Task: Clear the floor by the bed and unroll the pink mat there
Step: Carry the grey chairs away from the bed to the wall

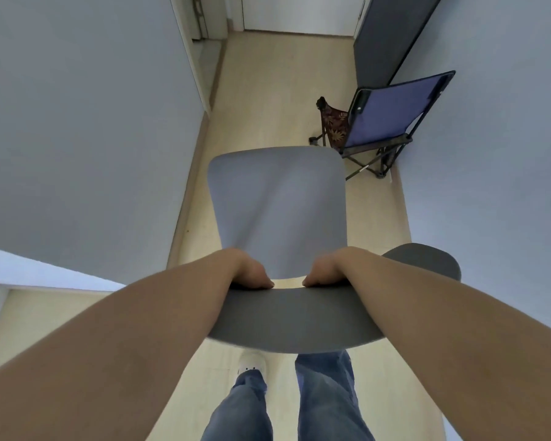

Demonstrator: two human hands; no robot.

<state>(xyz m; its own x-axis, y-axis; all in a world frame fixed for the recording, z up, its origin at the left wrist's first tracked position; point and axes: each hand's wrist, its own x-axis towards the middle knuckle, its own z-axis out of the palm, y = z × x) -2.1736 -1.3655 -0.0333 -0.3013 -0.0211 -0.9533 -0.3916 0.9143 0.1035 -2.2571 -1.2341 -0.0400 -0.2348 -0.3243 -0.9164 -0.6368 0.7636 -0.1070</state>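
Grey chair [293,316] gripped by curled fingers [259,282].

Left grip [253,275] and right grip [323,273]: fingers wrap over the far edge of the grey backrest [296,316], ends out of sight. Both forearms cut by frame edges. Chair legs hidden under pale seat [277,211]. Right foot hidden below backrest; white shoe [252,361] half covered by jeans [325,393] hem. Patterned bag [333,122] partly behind blue folding chair [392,113], shape unclear. Door [299,11] and dark cabinet [385,36] cut off at top edge. Pale ledge [29,272] at left edge cropped, can't tell what it is.
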